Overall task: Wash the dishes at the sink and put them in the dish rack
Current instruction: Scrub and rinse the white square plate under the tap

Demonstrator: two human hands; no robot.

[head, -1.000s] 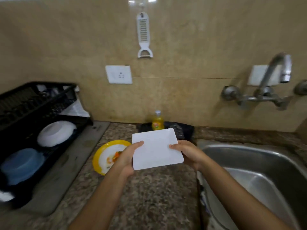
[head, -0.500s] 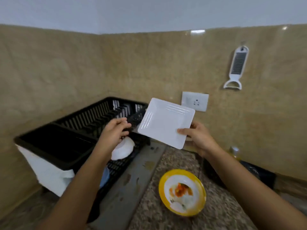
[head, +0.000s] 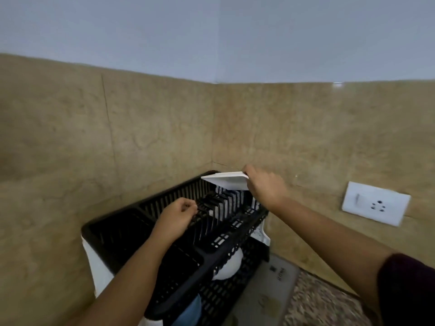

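A black two-tier dish rack (head: 150, 222) stands in the corner against the tiled walls. My right hand (head: 263, 187) grips a white square plate (head: 226, 181) by its right edge and holds it almost edge-on just above the far end of the rack's upper tier. My left hand (head: 176, 216) rests on the upright slots of the upper tier, its fingers curled around the dividers. On the lower tier sit a white bowl (head: 229, 267) and a blue dish (head: 190, 311), both partly hidden by the upper tier.
A white wall socket (head: 375, 203) is on the tiles to the right. A grey drain mat (head: 266, 292) lies under the rack's right side on the speckled granite counter (head: 322, 304). The sink is out of view.
The view has swung left to the rack. My right hand has carried the plate from beside the rack to above its far upper slots and tipped it edge-on. My left hand has settled on the dividers.
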